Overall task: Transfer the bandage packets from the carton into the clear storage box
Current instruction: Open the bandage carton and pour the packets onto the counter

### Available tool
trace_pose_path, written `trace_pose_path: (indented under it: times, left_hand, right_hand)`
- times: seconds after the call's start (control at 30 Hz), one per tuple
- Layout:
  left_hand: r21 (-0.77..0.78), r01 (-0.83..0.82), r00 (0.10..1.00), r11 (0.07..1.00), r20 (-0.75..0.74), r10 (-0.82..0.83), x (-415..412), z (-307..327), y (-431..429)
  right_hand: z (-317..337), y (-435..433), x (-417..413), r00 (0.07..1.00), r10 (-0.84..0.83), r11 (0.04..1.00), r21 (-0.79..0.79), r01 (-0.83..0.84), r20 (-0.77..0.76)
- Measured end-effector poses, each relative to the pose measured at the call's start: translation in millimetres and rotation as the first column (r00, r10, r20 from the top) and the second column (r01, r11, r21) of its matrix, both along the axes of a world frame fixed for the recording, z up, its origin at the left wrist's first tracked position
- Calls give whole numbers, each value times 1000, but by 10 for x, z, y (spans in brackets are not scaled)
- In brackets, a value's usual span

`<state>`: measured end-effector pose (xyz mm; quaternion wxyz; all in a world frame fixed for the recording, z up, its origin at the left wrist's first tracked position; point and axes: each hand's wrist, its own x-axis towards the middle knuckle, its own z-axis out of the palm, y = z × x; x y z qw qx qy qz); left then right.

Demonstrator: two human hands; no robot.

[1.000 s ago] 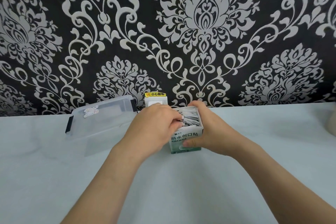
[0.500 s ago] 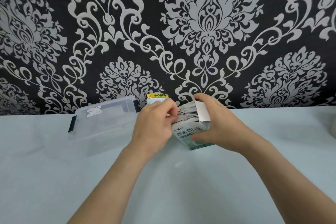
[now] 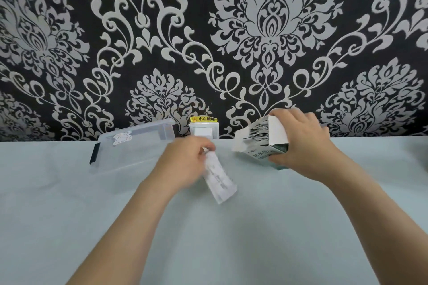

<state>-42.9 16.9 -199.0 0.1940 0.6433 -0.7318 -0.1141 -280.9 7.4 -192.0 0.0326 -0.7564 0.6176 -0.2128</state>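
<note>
My right hand (image 3: 301, 143) grips the white and green bandage carton (image 3: 260, 140), tilted with its open top toward the left; several packets show inside it. My left hand (image 3: 185, 162) pinches a small stack of white bandage packets (image 3: 218, 178) by their upper end, and they hang down over the table between the carton and the clear storage box (image 3: 132, 148). That box sits at the left near the wall, with a black latch on its left end and a sticker on top.
A white wall socket with a yellow label (image 3: 203, 128) sits at the table's back edge between box and carton. The pale table (image 3: 208, 238) runs up to a black patterned wall.
My left hand has pulled a stack of packets out of the carton and moved down and left with it. My right hand has carried the tilted carton to the right.
</note>
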Motion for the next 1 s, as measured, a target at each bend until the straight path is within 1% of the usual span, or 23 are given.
trace_pose_path:
  times: [0.03, 0.07, 0.1, 0.13, 0.17, 0.2, 0.23, 0.27, 0.33, 0.4, 0.5, 0.6, 0.7, 0.77, 0.93, 1.0]
  left_hand:
    - [33, 3, 993, 999, 118, -7, -62, -64, 14]
    - [12, -3, 972, 1000, 236, 0, -114, -105, 32]
    - [-71, -11, 956, 997, 293, 31, -153, -115, 45]
    - [-182, -13, 964, 983, 257, 61, -178, -108, 42]
    - [-292, -11, 987, 956, 150, 57, -197, -85, 31]
    - [-375, -3, 1000, 927, 14, 9, -216, -65, 18]
    - [-407, 19, 994, 913, -87, -59, -235, -63, 7]
    - [-400, 64, 982, 915, -140, -130, -254, -72, -5]
    - [-347, 160, 966, 924, -140, -220, -258, -136, -31]
    - [-301, 205, 964, 931, -100, -245, -229, -181, -61]
    - [-301, 247, 956, 921, -79, -283, -212, -168, -98]
    - [-344, 285, 943, 895, -66, -325, -243, -140, -104]
    - [-425, 279, 942, 861, -53, -331, -273, -159, -118]
    - [-485, 252, 943, 837, -70, -324, -274, -150, -92]
    - [-584, 139, 953, 800, -139, -267, -157, -60, -56]
    - [-633, 102, 957, 767, -149, -250, -111, 6, -52]
  right_hand:
    - [-5, 13, 25, 1000, 5, 1000, -27, -6, -8]
    - [-20, 25, 56, 1000, 16, 999, -52, -17, -13]
    - [-38, 33, 86, 999, 29, 997, -75, -30, -19]
    - [-55, 41, 115, 999, 40, 995, -92, -42, -23]
    - [-70, 44, 138, 999, 48, 994, -101, -50, -17]
    - [-80, 44, 158, 998, 58, 992, -108, -58, -5]
    - [-87, 46, 175, 997, 71, 991, -112, -69, 13]
    - [-91, 49, 190, 996, 88, 990, -117, -84, 31]
    - [-91, 58, 219, 990, 133, 984, -126, -125, 55]
    - [-99, 76, 245, 984, 172, 978, -132, -164, 54]
    - [-135, 85, 258, 976, 213, 969, -139, -205, 43]
    - [-121, 75, 265, 969, 238, 966, -121, -229, 62]
    - [-78, 62, 261, 966, 236, 968, -111, -224, 102]
    - [-40, 57, 231, 967, 219, 972, -111, -205, 132]
    - [-30, 16, 102, 983, 138, 989, -68, -130, 119]
    - [-53, -7, 61, 987, 102, 994, -58, -95, 122]
